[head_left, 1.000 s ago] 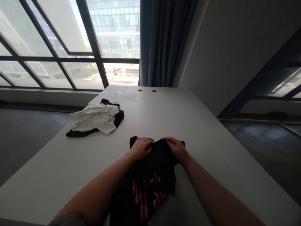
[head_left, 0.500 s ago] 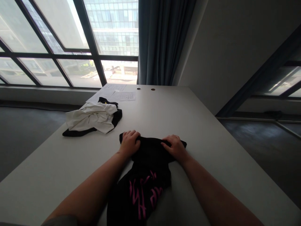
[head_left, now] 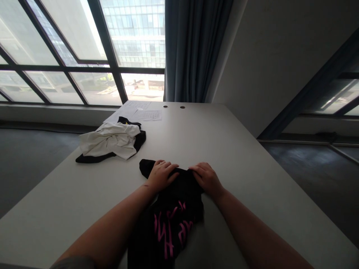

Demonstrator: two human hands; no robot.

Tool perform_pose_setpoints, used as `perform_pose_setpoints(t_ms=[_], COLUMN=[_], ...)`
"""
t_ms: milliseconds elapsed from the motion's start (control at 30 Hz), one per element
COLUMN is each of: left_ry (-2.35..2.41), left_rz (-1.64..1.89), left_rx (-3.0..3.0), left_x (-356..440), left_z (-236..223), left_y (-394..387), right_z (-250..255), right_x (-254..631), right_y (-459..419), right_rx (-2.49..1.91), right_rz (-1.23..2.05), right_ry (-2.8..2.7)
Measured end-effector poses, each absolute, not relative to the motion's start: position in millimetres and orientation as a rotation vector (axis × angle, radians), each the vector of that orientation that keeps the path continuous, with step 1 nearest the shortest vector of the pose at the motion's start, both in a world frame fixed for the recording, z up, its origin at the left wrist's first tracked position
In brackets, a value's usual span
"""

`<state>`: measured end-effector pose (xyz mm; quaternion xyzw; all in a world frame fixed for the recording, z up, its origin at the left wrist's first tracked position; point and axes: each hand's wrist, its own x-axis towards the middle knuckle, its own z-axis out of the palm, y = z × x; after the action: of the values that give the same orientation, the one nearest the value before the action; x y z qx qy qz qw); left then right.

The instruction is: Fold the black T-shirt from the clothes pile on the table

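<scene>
Bearing scrawled pink lettering (head_left: 170, 239), black garment (head_left: 168, 201), unevenly bunched

Nearer garment (head_left: 179, 190): black, with bold pink lettering (head_left: 169, 245). Farther off, white cloth (head_left: 112, 140), plain, over black cloth (head_left: 95, 158); small yellow fleck (head_left: 126, 123) at the far end. Papers (head_left: 150, 115): white, faint dark lines of writing. Desk (head_left: 202, 138): plain off-white, greying toward the near edge. Curtain (head_left: 193, 48): dark slate blue, unpatterned. Window frame (head_left: 113, 69): black. Floor (head_left: 36, 160): grey, bluish sheen at right. Sleeve (head_left: 74, 263): dull grey.
</scene>
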<state>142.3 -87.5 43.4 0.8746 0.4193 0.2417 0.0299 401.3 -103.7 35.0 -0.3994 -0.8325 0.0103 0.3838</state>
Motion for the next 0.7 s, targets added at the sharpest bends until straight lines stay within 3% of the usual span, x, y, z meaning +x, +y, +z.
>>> perform_pose_setpoints(t_ms=[300,700], left_ry=[1.78,1.843], left_rz=[0.881,0.877], left_rx=[2.414,2.322], left_x=[114.0,105.9], left_z=[38.6,31.7], left_y=[-61.8,-53.7], right_z=[24.2,19.4], right_x=[417.4,440.1], right_y=[-91.9,-78.1], right_rx=[-1.337,-1.456], right_rz=[-0.014,-0.087], right_ry=[-2.122,-1.715])
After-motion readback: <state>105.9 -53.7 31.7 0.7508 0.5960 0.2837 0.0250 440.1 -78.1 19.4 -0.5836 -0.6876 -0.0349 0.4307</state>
